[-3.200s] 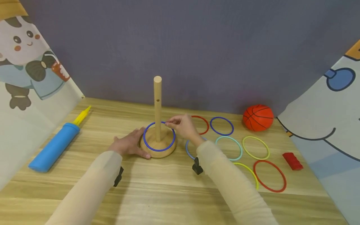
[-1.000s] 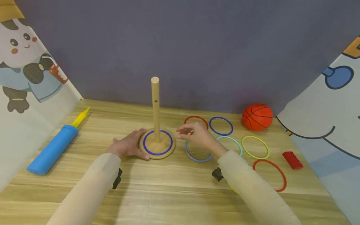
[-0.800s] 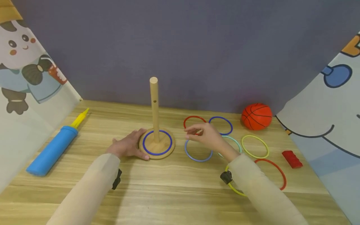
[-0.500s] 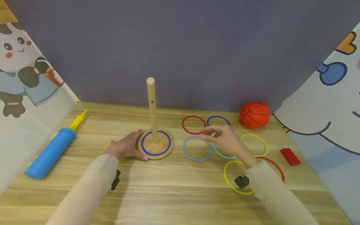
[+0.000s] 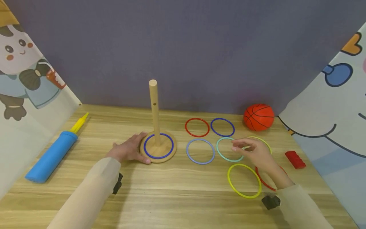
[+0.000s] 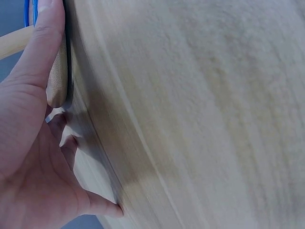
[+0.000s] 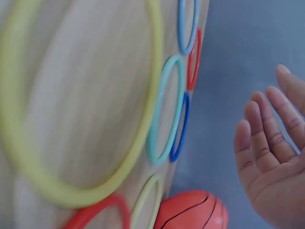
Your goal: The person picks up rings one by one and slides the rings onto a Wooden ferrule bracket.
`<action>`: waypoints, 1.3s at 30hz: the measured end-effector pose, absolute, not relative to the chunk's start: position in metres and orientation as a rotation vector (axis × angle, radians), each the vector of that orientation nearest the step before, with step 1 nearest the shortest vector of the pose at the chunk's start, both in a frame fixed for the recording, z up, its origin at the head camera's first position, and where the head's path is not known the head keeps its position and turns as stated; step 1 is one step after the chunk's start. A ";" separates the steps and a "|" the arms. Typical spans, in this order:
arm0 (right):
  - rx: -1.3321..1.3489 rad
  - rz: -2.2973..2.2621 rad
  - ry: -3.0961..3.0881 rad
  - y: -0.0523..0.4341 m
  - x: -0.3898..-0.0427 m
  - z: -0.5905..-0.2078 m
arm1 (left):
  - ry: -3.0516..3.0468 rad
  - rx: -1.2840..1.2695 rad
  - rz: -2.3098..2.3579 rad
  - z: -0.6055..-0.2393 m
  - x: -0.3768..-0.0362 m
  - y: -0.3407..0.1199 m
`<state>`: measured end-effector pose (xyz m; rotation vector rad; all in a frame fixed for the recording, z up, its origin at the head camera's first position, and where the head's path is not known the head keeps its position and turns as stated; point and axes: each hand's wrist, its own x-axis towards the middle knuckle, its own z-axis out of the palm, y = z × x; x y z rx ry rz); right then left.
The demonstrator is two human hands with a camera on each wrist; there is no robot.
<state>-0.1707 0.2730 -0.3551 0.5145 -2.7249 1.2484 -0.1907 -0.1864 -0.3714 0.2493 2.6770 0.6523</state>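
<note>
Beside thin plastic rings (image 5: 229,149), left hand (image 5: 130,151) steadies round wooden base (image 5: 158,148).

My table (image 5: 177,181) is matt, grained wood. The peg stand (image 5: 155,140) is smooth bare wood. The rings (image 5: 200,151) look like glossy plastic, the ball (image 5: 258,117) like rubber.

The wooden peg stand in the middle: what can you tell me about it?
The peg stand looks like pale, unpainted wood: a round flat base with one upright dowel rising from its middle, a small hole partway up. It stands on the table. A dark blue ring lies flat on the base, around the dowel. The left hand rests against the base's left edge, thumb along the rim.
</note>
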 end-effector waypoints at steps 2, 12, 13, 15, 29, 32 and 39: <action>0.515 1.292 -2.704 0.281 -0.168 -0.359 | 2.675 0.246 0.654 -0.372 -0.190 -0.186; 0.391 1.195 -2.848 0.309 -0.153 -0.376 | 2.667 0.230 0.649 -0.371 -0.190 -0.187; 0.378 1.185 -2.868 0.311 -0.152 -0.377 | 2.667 0.230 0.649 -0.371 -0.190 -0.187; 0.352 1.172 -2.897 0.314 -0.150 -0.379 | 2.666 0.228 0.649 -0.371 -0.190 -0.187; 0.472 1.117 -2.943 0.318 -0.150 -0.391 | 2.671 0.234 0.655 -0.371 -0.190 -0.187; 0.500 1.105 -2.963 0.315 -0.152 -0.391 | 2.668 0.228 0.658 -0.372 -0.190 -0.187; 0.480 1.031 -3.034 0.315 -0.157 -0.394 | 2.667 0.232 0.667 -0.372 -0.191 -0.186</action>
